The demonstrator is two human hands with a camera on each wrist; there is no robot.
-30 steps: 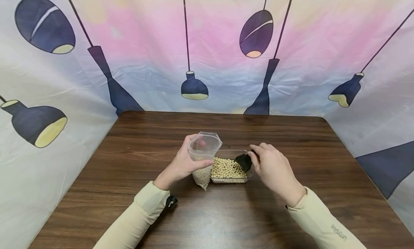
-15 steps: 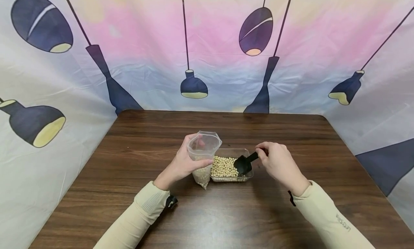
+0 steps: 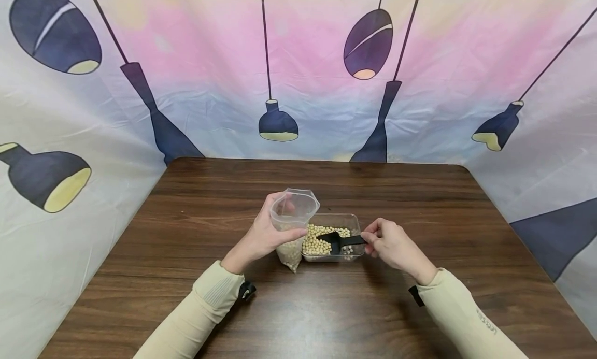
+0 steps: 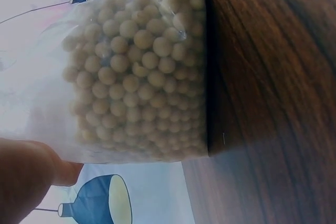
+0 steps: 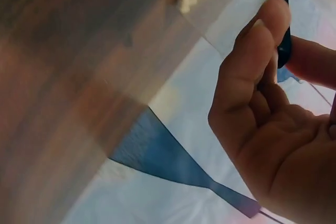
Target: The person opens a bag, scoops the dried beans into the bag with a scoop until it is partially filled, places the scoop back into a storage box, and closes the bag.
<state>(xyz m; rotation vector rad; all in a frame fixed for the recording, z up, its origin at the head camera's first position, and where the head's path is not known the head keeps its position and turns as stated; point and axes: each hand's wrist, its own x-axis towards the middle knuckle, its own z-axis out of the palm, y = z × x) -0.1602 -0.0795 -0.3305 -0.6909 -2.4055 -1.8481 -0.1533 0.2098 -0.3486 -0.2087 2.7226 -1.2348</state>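
L hand, forearm angled in from lower L, fingers & thumb curled round clear plastic bag, mouth up, w/ pale balls in its lower part, on brown table. R hand, forearm from lower R, thumb & fingers pinching handle end of blk scoop, its head among balls in clear tray. Bag just beside tray, hiding its L end from head cam; lamp-print backdrop behind.

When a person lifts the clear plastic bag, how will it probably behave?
The clear plastic bag would probably bend, as its thin film creases. It is likely bottom-heavy: the pale round beans sit low inside. Tipped, it may spill, since its top is open.
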